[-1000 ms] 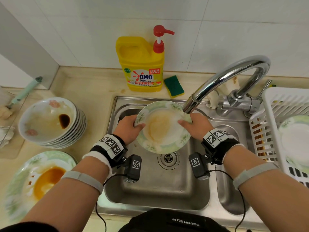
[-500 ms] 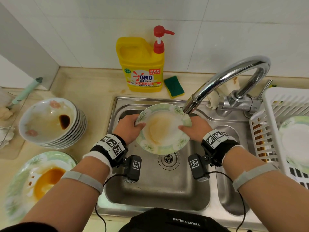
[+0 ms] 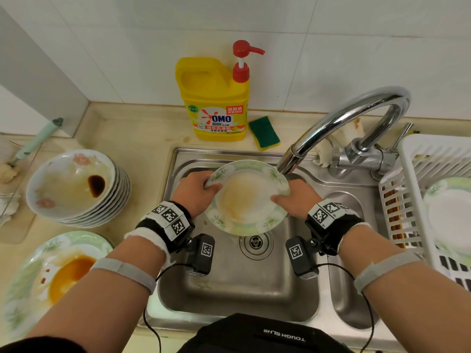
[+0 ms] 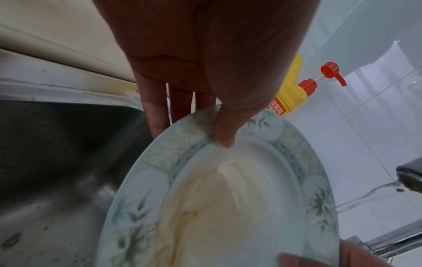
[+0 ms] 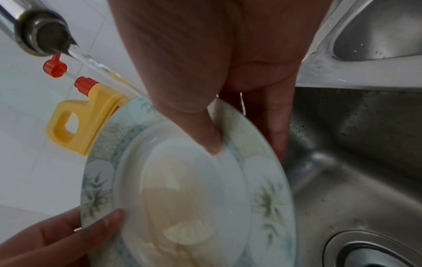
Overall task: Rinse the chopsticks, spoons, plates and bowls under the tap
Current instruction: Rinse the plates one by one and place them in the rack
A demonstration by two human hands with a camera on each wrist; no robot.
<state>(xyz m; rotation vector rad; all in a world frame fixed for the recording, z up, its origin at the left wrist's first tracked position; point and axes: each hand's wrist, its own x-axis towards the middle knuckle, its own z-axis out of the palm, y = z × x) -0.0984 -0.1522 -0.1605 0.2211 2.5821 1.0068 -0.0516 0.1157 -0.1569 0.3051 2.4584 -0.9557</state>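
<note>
You hold the plate [image 3: 246, 197] over the sink [image 3: 229, 289], tilted, its far edge raised toward the tap [image 3: 331, 131] and its near edge low above the drain [image 3: 256, 242]. Your left hand [image 3: 195, 192] pinches the rim on the side away from the tap's base, thumb on the face and fingers [image 4: 157, 115] behind; your right hand [image 3: 295, 200] pinches the opposite rim the same way, so both grips are narrow and closed on the plate. The relation that matters: the spout mouth [image 5: 43, 38] sits just above the far rim beside your right thumb [image 5: 205, 133], and the water stream [image 5: 100, 70] lands near that edge, while the pale orange residue [image 3: 237, 200] lies toward the plate's centre and lower half, down-slope from the stream. Your right hand is the nearer to the tap; the next move likely calls for shifting or turning the plate so the flow crosses the stain. Behind the sink stands a yellow detergent jug [image 3: 216, 103] with a red pump, labelled "OMO" with Chinese characters, and a green sponge [image 3: 265, 133] beside it. Left of the sink stand stacked bowls [image 3: 76, 189] and another soiled plate [image 3: 51, 276]; right of it, a white drying rack [image 3: 433, 200]. A black strap at the sink's near edge reads "TOUGH SLHS", seen inverted.
</note>
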